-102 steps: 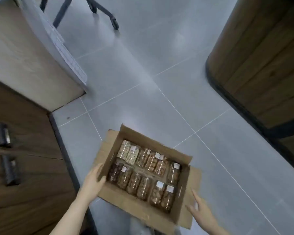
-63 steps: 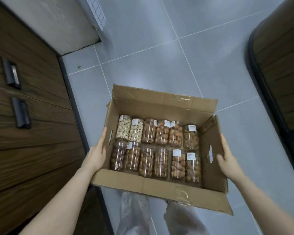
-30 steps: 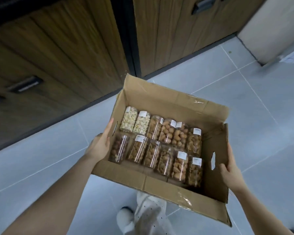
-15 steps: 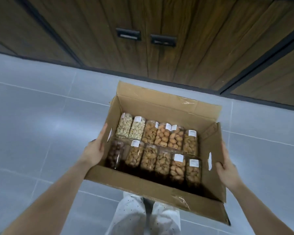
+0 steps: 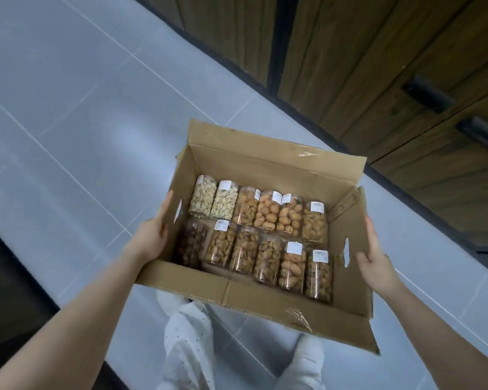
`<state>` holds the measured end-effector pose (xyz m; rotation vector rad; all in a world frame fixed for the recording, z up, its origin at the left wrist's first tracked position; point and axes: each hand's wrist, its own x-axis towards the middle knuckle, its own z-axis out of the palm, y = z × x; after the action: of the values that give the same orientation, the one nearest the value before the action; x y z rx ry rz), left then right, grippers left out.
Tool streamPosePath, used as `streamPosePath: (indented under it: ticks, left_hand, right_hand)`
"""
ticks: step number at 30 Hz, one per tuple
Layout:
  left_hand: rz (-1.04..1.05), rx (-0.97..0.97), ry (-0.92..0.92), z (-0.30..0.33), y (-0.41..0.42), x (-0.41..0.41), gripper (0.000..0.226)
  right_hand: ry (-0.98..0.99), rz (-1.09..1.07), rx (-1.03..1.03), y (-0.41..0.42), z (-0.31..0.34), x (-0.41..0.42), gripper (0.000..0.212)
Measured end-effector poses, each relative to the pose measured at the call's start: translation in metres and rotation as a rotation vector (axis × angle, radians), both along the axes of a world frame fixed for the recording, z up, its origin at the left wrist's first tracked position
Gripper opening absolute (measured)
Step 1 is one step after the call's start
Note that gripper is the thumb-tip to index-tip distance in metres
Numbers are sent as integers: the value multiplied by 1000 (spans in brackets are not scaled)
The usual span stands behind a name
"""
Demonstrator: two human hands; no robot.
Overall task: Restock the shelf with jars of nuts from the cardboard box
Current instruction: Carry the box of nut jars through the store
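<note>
Cardboard box [image 5: 265, 302] held mid-frame above grey tile floor [image 5: 68, 122], flaps open. Left hand [image 5: 152, 237] pressed flat on box's left wall, fingers straight. Right hand [image 5: 376, 260] flat against right wall, fingers straight. Twelve clear jars [image 5: 265, 229] of nuts lying inside, two rows. Wood cabinets [image 5: 378, 66] upper right.

An open cardboard box [image 5: 265, 299] is carried above the grey tiled floor [image 5: 68, 108], the left hand [image 5: 152, 235] flat against its left wall and the right hand [image 5: 375, 263] against its right wall. Inside, twelve clear jars of nuts [image 5: 265, 229] lie in two rows. Dark wooden cabinets [image 5: 378, 66] stand beyond
</note>
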<state>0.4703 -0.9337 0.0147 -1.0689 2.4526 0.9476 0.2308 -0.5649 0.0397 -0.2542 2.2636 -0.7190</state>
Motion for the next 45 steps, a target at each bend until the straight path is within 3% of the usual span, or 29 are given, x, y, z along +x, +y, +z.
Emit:
streamPosePath:
  ticks: [14, 32, 38, 45]
  left_hand:
    - [222, -2, -39, -5, -313, 122, 82]
    - [510, 4, -72, -4, -618, 115, 87]
    - [496, 10, -77, 0, -745, 113, 85]
    - [377, 16, -43, -22, -930, 113, 84]
  right_hand:
    - [-10, 207, 0, -373, -3, 39, 72]
    - [-89, 488, 28, -792, -18, -52, 72]
    - [-69, 461, 29, -913, -14, -37, 69]
    - [-19, 284, 6, -1042, -32, 0, 70]
